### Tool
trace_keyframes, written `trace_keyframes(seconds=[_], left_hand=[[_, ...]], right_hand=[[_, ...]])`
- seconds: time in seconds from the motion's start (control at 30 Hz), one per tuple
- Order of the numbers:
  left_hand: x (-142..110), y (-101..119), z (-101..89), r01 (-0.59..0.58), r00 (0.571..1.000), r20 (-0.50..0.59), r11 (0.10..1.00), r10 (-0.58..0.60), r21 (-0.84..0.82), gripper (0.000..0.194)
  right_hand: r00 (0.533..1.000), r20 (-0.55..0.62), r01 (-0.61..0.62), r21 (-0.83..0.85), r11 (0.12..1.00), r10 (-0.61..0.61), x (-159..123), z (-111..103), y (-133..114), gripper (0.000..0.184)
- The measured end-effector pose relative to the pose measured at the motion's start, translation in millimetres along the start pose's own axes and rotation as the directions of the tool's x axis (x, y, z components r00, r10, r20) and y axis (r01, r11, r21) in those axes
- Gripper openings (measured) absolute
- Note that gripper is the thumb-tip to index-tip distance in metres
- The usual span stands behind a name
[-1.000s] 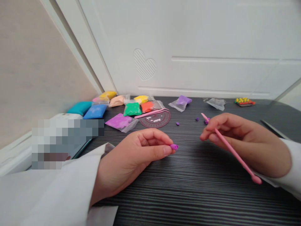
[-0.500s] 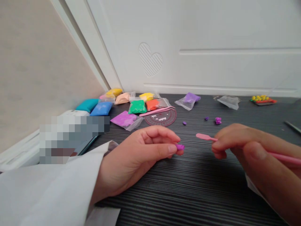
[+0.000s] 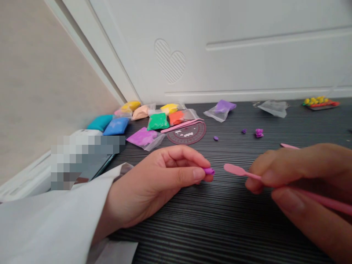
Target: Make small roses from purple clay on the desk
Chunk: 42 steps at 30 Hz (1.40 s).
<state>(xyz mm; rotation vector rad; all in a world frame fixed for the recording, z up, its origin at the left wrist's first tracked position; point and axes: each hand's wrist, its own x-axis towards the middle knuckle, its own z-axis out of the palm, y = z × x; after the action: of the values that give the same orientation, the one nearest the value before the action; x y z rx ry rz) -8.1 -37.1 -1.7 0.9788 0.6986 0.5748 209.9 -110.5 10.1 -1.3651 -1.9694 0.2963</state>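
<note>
My left hand (image 3: 159,183) rests on the dark striped table (image 3: 220,227) and pinches a small purple clay piece (image 3: 209,171) between thumb and forefinger. My right hand (image 3: 305,190) grips a pink modelling tool (image 3: 239,171) whose flat spatula tip points left, a short gap from the purple clay piece. Both arms wear white sleeves.
Several bags of coloured clay (image 3: 158,121) lie at the back left beside a round dark red disc (image 3: 188,134) with a pink stick on it. A purple clay bag (image 3: 221,109), an empty clear bag (image 3: 273,108), small purple bits (image 3: 258,132) and a yellow-red clay model (image 3: 320,102) lie near the white panel.
My right hand turned the pink tool from pointing up and away to pointing left, then brought its flat tip nearer the purple piece. The left hand held still.
</note>
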Motion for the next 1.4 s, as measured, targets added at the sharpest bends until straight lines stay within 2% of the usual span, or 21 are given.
trace_keyframes(seconds=[0.2,0.5,0.8,1.0,1.13,1.23,1.3,1.4], left_hand=[[-0.2,-0.9,-2.5,-0.035,0.999,0.024,0.997,0.033,0.068,0.007],[1.2,-0.3,-3.1,0.004,1.000,-0.011,0.998,-0.003,0.061,0.011],[0.5,1.2,-2.0,0.025,1.000,-0.007,0.997,-0.025,0.070,0.004],[1.0,1.5,-1.1,0.019,1.000,0.001,0.997,-0.019,0.073,0.004],[1.1,0.9,-0.6,0.018,1.000,0.006,0.997,-0.018,0.075,0.004],[0.7,1.5,-0.2,0.011,1.000,0.007,0.995,-0.011,0.095,0.003],[0.4,2.2,-0.1,0.008,1.000,0.013,0.994,-0.009,0.107,0.003],[0.3,2.4,0.0,0.006,1.000,0.023,0.994,-0.009,0.113,0.003]], right_hand=[[0.990,-0.128,0.064,0.038,0.997,-0.058,-2.1,9.1,-8.7,0.016],[0.989,-0.115,0.097,0.003,0.995,-0.096,-2.0,12.1,-8.6,0.018],[0.998,-0.058,-0.002,0.063,0.998,0.005,0.4,7.6,-16.7,0.010],[1.000,0.013,-0.026,0.121,0.992,0.025,4.3,5.9,-15.0,0.012],[0.988,0.013,-0.152,0.146,0.978,0.152,2.7,8.8,-20.6,0.007],[0.968,0.068,-0.251,0.215,0.944,0.242,0.4,11.7,-23.4,0.009],[0.968,0.066,-0.250,0.218,0.943,0.241,-0.4,12.2,-23.3,0.010],[0.985,0.006,-0.170,0.156,0.973,0.171,-0.1,10.8,-22.5,0.011]])
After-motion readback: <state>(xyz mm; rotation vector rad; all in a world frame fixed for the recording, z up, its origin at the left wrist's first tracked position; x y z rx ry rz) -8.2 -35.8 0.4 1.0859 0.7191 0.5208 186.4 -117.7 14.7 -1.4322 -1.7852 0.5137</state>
